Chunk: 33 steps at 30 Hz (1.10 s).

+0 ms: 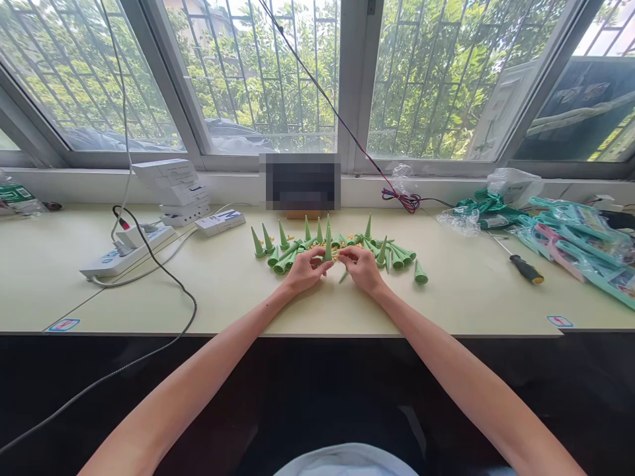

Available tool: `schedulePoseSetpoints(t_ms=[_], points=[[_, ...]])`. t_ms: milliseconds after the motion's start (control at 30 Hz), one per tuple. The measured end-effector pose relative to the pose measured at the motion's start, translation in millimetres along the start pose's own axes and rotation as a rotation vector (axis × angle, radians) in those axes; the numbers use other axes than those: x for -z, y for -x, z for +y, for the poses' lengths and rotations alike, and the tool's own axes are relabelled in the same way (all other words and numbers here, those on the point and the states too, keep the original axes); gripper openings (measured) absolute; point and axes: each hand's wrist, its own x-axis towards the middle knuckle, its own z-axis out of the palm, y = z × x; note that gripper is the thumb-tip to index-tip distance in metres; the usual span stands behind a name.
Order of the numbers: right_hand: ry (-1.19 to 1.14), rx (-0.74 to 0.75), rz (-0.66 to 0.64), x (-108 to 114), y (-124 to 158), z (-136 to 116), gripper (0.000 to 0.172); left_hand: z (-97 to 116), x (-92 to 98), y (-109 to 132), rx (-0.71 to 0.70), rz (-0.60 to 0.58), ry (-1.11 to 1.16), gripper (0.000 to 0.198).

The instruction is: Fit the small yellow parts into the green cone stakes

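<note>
Centre of frame, on the pale table [238, 297], amid the heap of green cones [397, 254]: pinching one upright cone [328, 250] w/ left hand [303, 270], fingers narrow on its lower part; right hand [363, 270] pinched tight at the base (content too small to tell). Prob. best to keep wrists planted, cone vertical, grip low.

Right edge: clear plastic packs [580, 241] w/ teal items inside. Upper left: stacked white boxes [173, 185], shut, contents unseen. Right of centre: crumpled clear bag [464, 219], dark-green stuff in or beside it, can't tell which.
</note>
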Motion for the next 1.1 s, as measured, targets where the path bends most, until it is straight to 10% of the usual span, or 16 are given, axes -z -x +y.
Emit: schedulePoseSetpoints(t_ms=[1100], points=[[0.049,0.011,-0.052,4.4,2.6,-2.9,0.018,7.3,-1.2,1.3,-0.020,0.016,-0.124,0.030]])
